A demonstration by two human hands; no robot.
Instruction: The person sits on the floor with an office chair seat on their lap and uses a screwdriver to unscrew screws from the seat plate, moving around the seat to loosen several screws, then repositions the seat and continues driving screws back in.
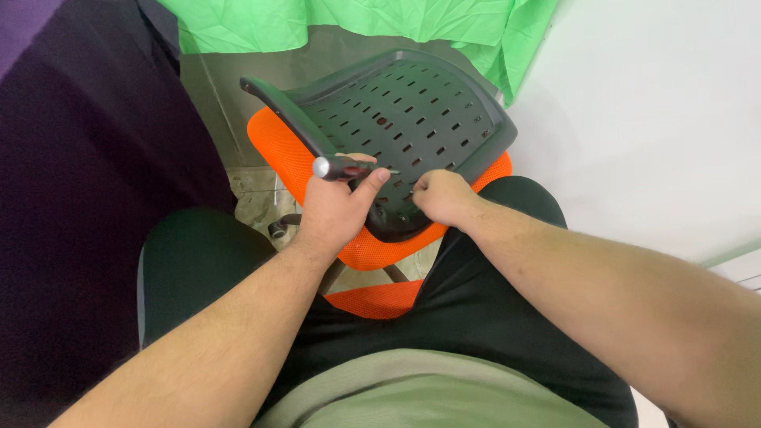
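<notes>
Beside white wall, left hand's [337, 208] screwdriver [349, 167] points right.

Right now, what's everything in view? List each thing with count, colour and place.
chair back panel: one, black slotted plastic, centre, tilted over the orange parts
chair cushion: orange mesh, under and beside the panel
screwdriver: one, dark handle with silver end, held against the panel
cloth: green, hanging at top
wall: white, right
curtain: dark purple, left
left hand: gripping the screwdriver
right hand: fingers closed at the panel's edge; any small part held is hidden
</notes>
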